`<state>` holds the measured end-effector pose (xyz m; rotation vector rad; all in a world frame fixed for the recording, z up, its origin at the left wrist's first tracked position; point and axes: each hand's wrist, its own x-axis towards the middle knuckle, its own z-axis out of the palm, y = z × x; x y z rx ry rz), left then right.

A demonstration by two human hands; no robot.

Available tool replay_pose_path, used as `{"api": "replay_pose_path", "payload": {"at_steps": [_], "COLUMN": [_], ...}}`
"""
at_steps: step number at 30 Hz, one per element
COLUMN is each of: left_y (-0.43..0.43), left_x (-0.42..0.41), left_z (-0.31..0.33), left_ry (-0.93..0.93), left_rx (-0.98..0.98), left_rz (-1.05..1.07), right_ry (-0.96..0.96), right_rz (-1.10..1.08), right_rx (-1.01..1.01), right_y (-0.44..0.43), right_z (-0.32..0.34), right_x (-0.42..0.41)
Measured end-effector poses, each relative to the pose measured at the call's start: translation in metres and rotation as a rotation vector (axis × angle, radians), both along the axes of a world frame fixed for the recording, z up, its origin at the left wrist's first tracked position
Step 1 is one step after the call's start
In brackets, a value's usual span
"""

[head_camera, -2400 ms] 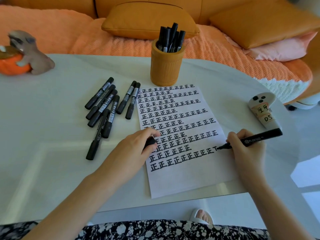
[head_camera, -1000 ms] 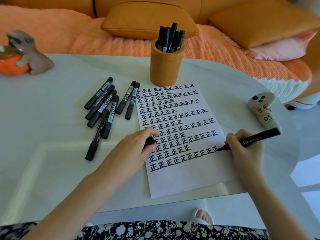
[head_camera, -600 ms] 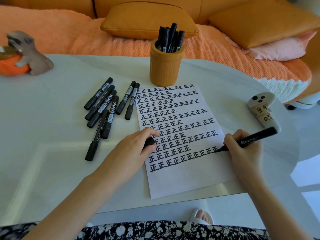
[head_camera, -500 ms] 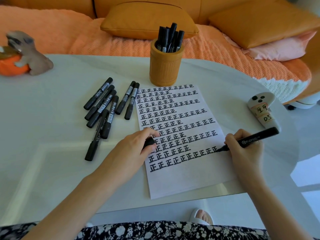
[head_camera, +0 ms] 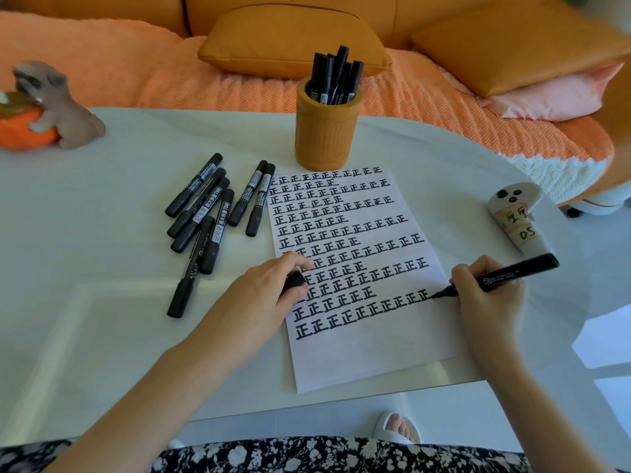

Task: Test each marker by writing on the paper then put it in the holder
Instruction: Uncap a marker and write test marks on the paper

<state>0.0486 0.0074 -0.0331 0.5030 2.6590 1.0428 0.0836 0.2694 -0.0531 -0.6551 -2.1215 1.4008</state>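
Untested markers [head_camera: 205,213] lie on the worktop [head_camera: 102,268] left of the left hand [head_camera: 263,298], which grips the cap [head_camera: 294,280] and steadies the paper [head_camera: 368,356]. The holder [head_camera: 324,131] stands beyond both hands. The right hand [head_camera: 488,298] grips the marker [head_camera: 512,272], tip on the paper for writing.

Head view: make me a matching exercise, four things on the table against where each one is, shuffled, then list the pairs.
Things:
1. holder
2. open marker
3. black cap
4. loose markers

Places:
A. lying left of the paper
B. pinched in the left hand
C. standing beyond the paper's far edge
D. held in the right hand, tip on the paper

Pairs: 1-C, 2-D, 3-B, 4-A
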Motion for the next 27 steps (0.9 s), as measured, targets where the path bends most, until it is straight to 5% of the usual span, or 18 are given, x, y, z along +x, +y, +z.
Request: {"api": "replay_pose_path", "payload": {"at_steps": [10,27], "left_y": [0.001,0.013], "left_x": [0.002,0.007], "left_z": [0.005,0.014], "left_ry": [0.008,-0.037], "left_rx": [0.094,0.424], "left_rz": [0.014,0.114], "right_ry": [0.148,0.067], "right_rz": [0.071,0.416], "right_rx": [-0.229,-0.575], "right_y": [-0.003,-0.061], "right_z": [0.011,0.031], "right_x": [-0.002,-0.018]}}
